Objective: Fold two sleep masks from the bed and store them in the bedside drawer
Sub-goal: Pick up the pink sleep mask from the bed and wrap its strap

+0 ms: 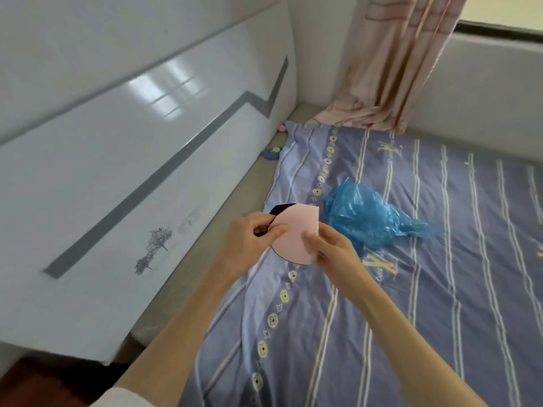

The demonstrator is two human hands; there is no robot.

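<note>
A pink sleep mask with a dark edge is held above the bed, folded over into a rounded half shape. A dark piece, either its black side or a second mask, shows behind its upper left. My left hand pinches the mask's left side. My right hand grips its right lower edge. The bedside drawer is out of view.
A crumpled blue plastic bag lies on the purple striped bedspread just right of my hands. A glossy white headboard runs along the left. Small toys sit by the headboard. A pink curtain hangs at the back.
</note>
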